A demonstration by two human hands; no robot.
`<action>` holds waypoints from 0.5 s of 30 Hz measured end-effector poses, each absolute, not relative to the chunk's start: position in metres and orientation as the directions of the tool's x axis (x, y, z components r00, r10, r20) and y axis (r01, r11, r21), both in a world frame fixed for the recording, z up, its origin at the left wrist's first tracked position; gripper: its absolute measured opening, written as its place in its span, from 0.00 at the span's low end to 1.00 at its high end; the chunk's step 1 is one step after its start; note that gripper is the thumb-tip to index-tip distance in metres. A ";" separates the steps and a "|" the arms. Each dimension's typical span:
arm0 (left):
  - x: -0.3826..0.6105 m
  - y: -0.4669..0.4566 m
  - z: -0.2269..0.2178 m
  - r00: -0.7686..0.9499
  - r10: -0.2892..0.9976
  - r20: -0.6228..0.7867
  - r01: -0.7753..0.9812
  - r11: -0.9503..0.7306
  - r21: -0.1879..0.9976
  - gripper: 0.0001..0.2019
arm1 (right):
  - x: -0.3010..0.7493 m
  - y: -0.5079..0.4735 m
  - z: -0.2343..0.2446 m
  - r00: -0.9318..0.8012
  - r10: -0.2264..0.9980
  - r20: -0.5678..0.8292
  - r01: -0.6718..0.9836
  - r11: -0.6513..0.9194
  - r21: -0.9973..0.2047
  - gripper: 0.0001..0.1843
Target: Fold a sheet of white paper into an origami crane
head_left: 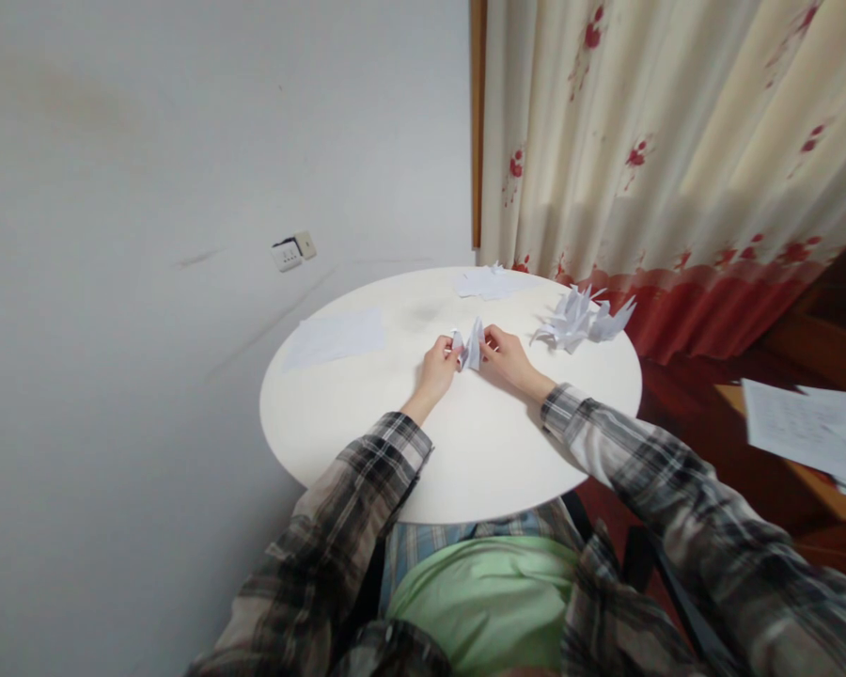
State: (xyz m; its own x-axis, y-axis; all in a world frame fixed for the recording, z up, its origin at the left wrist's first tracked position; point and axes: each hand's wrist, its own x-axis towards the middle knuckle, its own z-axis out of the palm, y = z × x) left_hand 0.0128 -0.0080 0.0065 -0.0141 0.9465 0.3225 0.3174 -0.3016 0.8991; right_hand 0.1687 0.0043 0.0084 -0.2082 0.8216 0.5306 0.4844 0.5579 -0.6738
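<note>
A small folded white paper figure [472,345] stands in the middle of the round white table [367,451]. My left hand [438,366] pinches its left side. My right hand [508,355] pinches its right side. Both hands have their fingers closed on the paper, with plaid sleeves reaching back toward me.
A flat white sheet [334,338] lies at the table's left. Several finished folded paper figures [582,319] sit at the right rear, and more paper [488,281] lies at the far edge. A floral curtain [677,160] hangs behind. Loose sheets [810,428] rest on wooden furniture at the right.
</note>
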 end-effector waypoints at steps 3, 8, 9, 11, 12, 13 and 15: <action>0.012 -0.005 0.005 -0.067 0.945 0.322 0.358 -0.278 0.891 0.02 | 0.168 0.005 0.008 -0.204 0.820 0.536 0.462 0.563 -0.685 0.06; 0.010 -0.003 0.005 -0.118 0.938 0.325 0.370 -0.262 0.891 0.01 | 0.168 0.005 0.009 -0.191 0.821 0.539 0.458 0.560 -0.690 0.07; 0.010 -0.003 0.005 -0.124 0.937 0.327 0.368 -0.263 0.892 0.01 | 0.168 0.004 0.009 -0.190 0.820 0.540 0.459 0.561 -0.689 0.07; 0.010 -0.003 0.005 -0.136 0.933 0.333 0.370 -0.264 0.891 0.00 | 0.168 0.004 0.010 -0.188 0.819 0.542 0.462 0.561 -0.687 0.07; 0.009 -0.002 0.005 -0.141 0.931 0.338 0.373 -0.266 0.889 0.00 | 0.168 0.004 0.010 -0.187 0.819 0.542 0.463 0.560 -0.687 0.07; 0.009 -0.002 0.005 -0.146 0.928 0.343 0.376 -0.268 0.887 0.00 | 0.168 0.004 0.010 -0.188 0.819 0.542 0.464 0.560 -0.686 0.07; 0.009 -0.003 0.005 -0.153 0.924 0.350 0.377 -0.272 0.885 0.00 | 0.169 0.004 0.010 -0.192 0.818 0.542 0.462 0.562 -0.686 0.07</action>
